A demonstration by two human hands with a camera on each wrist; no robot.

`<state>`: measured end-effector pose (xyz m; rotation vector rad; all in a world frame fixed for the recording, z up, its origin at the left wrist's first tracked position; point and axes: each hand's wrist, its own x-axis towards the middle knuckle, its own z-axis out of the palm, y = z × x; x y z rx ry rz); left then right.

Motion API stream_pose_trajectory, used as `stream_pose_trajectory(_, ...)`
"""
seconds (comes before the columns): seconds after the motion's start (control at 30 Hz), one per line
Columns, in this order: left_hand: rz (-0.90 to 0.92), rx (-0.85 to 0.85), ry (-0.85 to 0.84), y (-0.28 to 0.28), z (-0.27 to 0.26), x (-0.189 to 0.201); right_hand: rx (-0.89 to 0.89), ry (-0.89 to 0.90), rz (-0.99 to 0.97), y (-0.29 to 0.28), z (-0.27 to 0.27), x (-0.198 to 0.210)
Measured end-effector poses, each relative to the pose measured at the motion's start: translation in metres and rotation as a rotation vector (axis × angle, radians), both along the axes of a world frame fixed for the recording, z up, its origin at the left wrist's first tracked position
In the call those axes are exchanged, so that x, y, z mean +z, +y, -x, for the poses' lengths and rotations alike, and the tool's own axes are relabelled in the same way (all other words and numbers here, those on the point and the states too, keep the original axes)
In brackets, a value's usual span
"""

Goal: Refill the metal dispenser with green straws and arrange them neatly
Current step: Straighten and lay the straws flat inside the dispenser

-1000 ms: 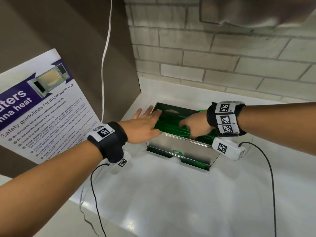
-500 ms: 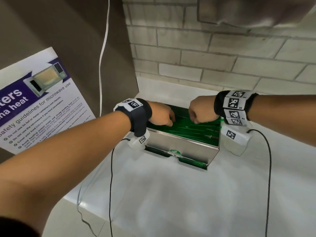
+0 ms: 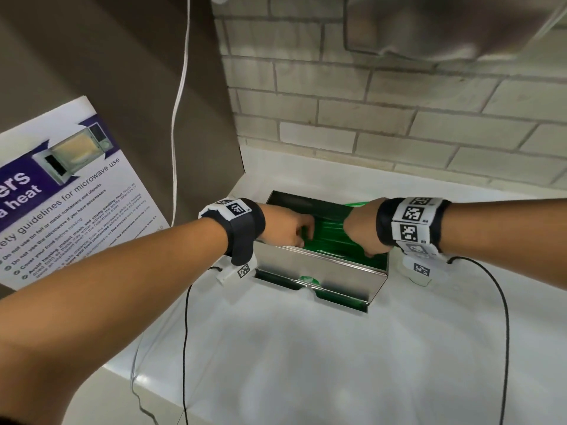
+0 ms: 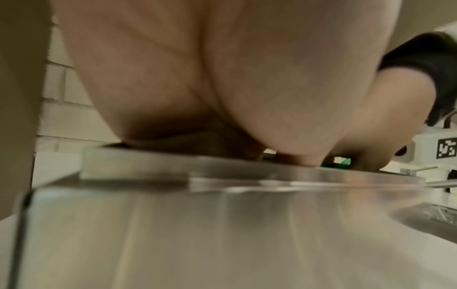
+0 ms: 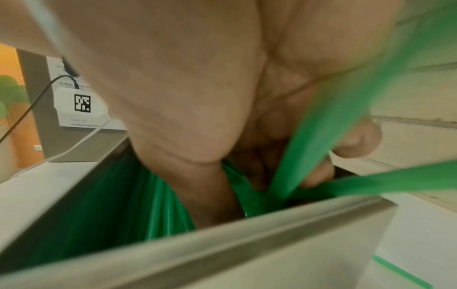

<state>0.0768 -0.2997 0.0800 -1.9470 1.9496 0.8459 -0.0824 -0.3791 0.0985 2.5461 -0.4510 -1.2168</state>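
— What stands at the back?
— A pale brick wall [image 3: 383, 96], with a grey blurred shape [image 3: 429, 23] overhanging its upper right part.

— And on the left?
— A brown panel [image 3: 92, 56]. A microwave safety poster [image 3: 61, 191] leans against it, purple band at the top, a picture of a microwave, lines of small print. A white cord [image 3: 181, 102] hangs down the panel beside the poster.

— The surface?
— A white counter [image 3: 291, 363], glossy. Two thin black cables [image 3: 504, 332] trail over it toward the near edge.

— Anything farther off?
— In the right wrist view, an orange wall [image 5: 10, 64] and a blurred green plant [image 5: 11, 93].
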Motion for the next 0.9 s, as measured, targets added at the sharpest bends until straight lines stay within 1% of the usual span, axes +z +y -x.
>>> stream_pose_trajectory(0.07, -0.007, 0.012, 0.002, 0.001, 0.003, -0.003, 0.024, 0.019, -0.003, -0.001, 0.000, 0.000)
stream_pose_trajectory(0.17, -0.083, 0.011, 0.000, 0.000, 0.006, -0.007, 0.066, 0.062, 0.000, -0.003, 0.001, 0.001)
stream_pose_trajectory(0.23, -0.097, 0.050, 0.008, -0.001, 0.007, -0.010, 0.021, 0.076, 0.040, -0.005, 0.002, 0.001)
stream_pose_trajectory(0.3, -0.071, 0.083, 0.020, -0.003, 0.007, -0.013, -0.039, 0.020, 0.071, -0.007, 0.003, 0.002)
stream_pose_trajectory(0.37, -0.042, 0.076, 0.032, -0.003, 0.010, -0.012, -0.099, -0.084, 0.062, -0.011, 0.001, 0.005)
stream_pose_trajectory(0.5, 0.023, 0.049, 0.035, -0.006, 0.007, -0.007, -0.245, -0.289, -0.040, -0.024, 0.002, 0.016)
stream_pose_trajectory(0.53, 0.016, 0.037, 0.024, -0.006, 0.005, -0.005, -0.306, -0.349, -0.062, -0.025, 0.002, 0.022)
stream_pose_trajectory(0.6, -0.005, 0.005, -0.017, -0.004, 0.002, 0.000, -0.345, -0.416, -0.086, -0.027, 0.002, 0.031)
stream_pose_trajectory(0.7, 0.001, -0.064, -0.110, -0.002, 0.000, 0.005, -0.349, -0.405, -0.112, -0.032, 0.005, 0.039)
stream_pose_trajectory(0.77, 0.043, -0.058, -0.122, -0.004, -0.005, 0.006, -0.366, -0.383, -0.130, -0.034, 0.009, 0.041)
stream_pose_trajectory(0.83, 0.141, -0.004, -0.092, -0.006, -0.013, 0.009, -0.383, -0.344, -0.141, -0.035, 0.015, 0.041)
stream_pose_trajectory(0.9, 0.242, 0.066, -0.014, -0.007, -0.018, 0.009, -0.399, -0.319, -0.154, -0.036, 0.019, 0.039)
